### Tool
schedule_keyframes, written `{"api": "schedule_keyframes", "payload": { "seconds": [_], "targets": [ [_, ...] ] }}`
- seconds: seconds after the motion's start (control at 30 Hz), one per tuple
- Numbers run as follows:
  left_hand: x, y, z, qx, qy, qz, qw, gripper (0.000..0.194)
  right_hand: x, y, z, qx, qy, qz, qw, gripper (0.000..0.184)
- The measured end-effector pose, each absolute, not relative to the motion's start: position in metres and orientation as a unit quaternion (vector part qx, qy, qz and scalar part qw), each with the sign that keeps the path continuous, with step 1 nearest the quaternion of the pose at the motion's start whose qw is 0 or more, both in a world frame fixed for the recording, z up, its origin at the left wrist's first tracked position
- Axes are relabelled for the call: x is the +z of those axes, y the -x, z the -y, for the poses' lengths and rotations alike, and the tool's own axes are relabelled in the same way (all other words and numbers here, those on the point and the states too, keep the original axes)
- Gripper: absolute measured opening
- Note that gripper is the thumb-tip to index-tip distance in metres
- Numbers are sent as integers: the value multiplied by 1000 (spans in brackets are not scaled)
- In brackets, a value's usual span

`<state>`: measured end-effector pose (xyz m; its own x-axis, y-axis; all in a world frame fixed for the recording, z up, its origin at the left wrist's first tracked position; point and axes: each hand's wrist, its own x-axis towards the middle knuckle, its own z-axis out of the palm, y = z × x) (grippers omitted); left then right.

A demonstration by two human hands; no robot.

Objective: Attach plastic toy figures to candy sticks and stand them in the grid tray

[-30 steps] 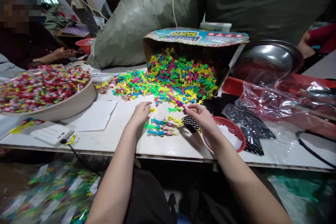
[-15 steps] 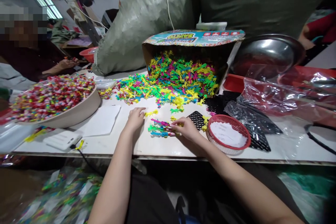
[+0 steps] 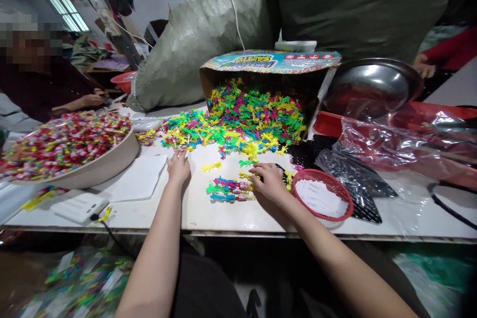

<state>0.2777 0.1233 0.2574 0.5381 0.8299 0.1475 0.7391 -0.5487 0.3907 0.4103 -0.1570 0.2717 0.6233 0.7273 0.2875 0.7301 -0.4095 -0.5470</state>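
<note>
"While the cardboard carton [image 3: 268, 61] lies open, what fills it?"

"Plastic figures [image 3: 257, 109], spilling onto the table [image 3: 216, 216]. Left hand [image 3: 179, 168]: beside them, grip indeterminable. Right hand [image 3: 269, 181]: fingers loosely parted. Perforated basket [image 3: 348, 201]: paper [image 3: 321, 198]."

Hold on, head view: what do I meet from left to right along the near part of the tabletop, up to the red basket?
White device with cable → white paper → left hand → laid-out toy figures → right hand → red basket.
</note>
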Motion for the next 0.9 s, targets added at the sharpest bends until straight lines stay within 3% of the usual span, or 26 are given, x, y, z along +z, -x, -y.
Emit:
{"api": "schedule_keyframes", "payload": {
  "seconds": [0.27,0.57,0.9],
  "targets": [
    [247,-289,-124,110,-878,-452,115,46,273,-410,154,57,849,453,266,22],
    [243,-300,-125,75,-873,-478,65,52,272,-417,153,83,853,448,255,21],
    [242,-297,-126,166,-861,-474,83,40,267,-424,151,86,854,446,254,30]
  ]
}}
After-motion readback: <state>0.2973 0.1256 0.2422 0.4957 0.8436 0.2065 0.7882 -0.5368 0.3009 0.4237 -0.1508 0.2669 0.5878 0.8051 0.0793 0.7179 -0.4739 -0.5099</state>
